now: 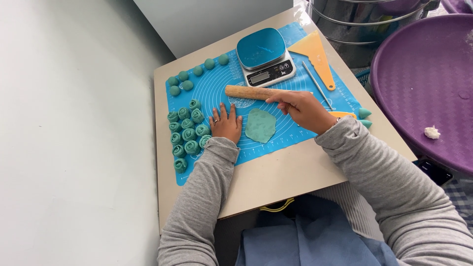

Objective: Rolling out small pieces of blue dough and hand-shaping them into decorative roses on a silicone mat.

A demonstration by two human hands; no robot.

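Right hand [301, 109] closed around one end of rolling pin [251, 92], just beyond dough sheet [260, 125], with scale [265, 56] close behind the pin and little room there. Left hand [226, 122] flat and open on mat [315, 129], holding nothing, between sheet and rolled pieces [187, 133]. Free mat only near front edge of table [276, 177].

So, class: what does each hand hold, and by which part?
The right hand grips the wooden rolling pin at its right end. The left hand holds nothing, lying flat on the blue mat.
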